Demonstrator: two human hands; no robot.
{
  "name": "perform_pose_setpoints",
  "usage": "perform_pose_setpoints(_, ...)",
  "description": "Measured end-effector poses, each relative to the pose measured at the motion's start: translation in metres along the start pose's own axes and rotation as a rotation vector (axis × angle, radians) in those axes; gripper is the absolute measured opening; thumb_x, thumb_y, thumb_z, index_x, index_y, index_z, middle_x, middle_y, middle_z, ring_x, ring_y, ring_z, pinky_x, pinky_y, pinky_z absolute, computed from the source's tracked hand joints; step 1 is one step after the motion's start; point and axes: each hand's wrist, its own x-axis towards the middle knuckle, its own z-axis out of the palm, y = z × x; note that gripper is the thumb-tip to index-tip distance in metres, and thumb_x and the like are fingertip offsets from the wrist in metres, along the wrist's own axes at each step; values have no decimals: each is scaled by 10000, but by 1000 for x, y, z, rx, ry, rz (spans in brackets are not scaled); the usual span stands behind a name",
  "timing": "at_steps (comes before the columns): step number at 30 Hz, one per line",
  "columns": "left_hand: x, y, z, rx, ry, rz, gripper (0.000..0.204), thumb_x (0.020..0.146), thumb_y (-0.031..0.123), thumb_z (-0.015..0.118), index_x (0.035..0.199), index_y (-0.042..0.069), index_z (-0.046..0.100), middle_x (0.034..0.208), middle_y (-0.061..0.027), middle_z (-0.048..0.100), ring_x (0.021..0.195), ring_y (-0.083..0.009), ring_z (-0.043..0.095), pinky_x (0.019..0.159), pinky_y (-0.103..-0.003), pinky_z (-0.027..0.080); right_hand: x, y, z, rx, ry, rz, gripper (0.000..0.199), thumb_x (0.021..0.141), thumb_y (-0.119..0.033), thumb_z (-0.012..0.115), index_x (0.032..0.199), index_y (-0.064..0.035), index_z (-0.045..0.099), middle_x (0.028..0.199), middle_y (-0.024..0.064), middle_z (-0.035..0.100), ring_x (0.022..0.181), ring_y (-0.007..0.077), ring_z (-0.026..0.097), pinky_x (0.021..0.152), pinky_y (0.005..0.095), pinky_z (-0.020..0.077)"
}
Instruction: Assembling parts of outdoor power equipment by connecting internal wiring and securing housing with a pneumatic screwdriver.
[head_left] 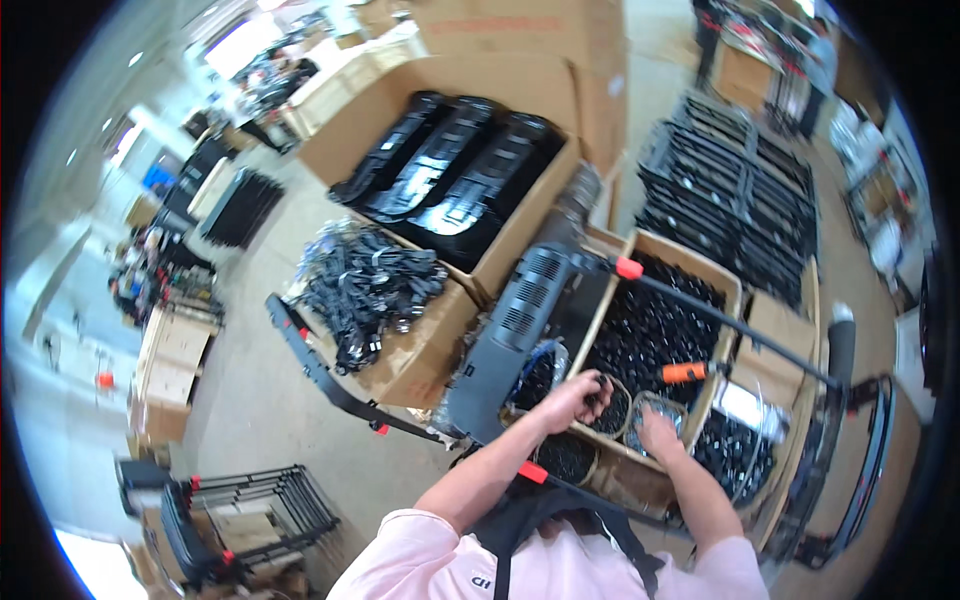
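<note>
My left hand [580, 402] is closed, its fingers curled around something small and dark, at the near edge of a bin. Just beneath it is a round basket [622, 398] with small black parts. My right hand [657, 432] reaches down into a small tub [678, 410] of small silvery pieces. Its fingertips are among the pieces and partly hidden, so their grip does not show. Another round basket [565, 458] of thin black pieces stands nearer to me. Beyond my hands, a large cardboard bin [735, 290] holds a heap of glossy black parts [655, 325].
An orange-bodied power tool [684, 373] lies at the bin's right. A black frame rail [745, 325] with red end caps crosses the bin. A long grey panel [520, 300] slants at the left. Beyond it are bundled cables [370, 280] and a carton [572, 75] of black covers.
</note>
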Motion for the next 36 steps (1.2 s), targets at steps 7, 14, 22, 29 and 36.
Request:
perform_pose_setpoints(7,-22,-4,2,123,64,122,316,1135,382,476,1131,99,616,863,11,580,661,-74,511,524,-227,371,2,1,-4,-29,70,-131,256,885,-148,644,1064,35,657,948,317,725,913,521,698,866,583,558)
perform_pose_setpoints(14,-25,-21,10,26,260,10,371,1141,438,454,1152,110,626,860,27,557,651,-66,501,519,-228,372,2,6,-24,1040,29,268,122,981,-229,646,1000,-113,677,759,3,652,721,144,659,629,316,522)
perform_pose_setpoints(22,-29,-40,8,68,174,36,291,1114,326,562,1227,77,663,944,13,635,712,-67,545,589,-215,448,-31,-46,-63,1864,-11,137,71,1006,-186,614,1030,-119,610,823,21,627,684,169,621,589,305,485)
perform_pose_setpoints(29,-44,-39,2,41,126,-3,258,1099,324,605,1203,92,645,947,16,655,749,-68,578,604,-214,461,-28,-121,-81,1410,155,-35,54,1006,-112,637,1025,-63,632,811,29,666,642,96,611,559,229,451)
perform_pose_setpoints(36,-63,-34,-22,-80,87,53,247,1097,294,604,1206,80,658,977,2,722,735,-58,622,594,-213,507,-14,-172,-74,1142,193,-110,97,1000,-109,649,1025,-18,629,827,18,654,645,61,546,576,228,449)
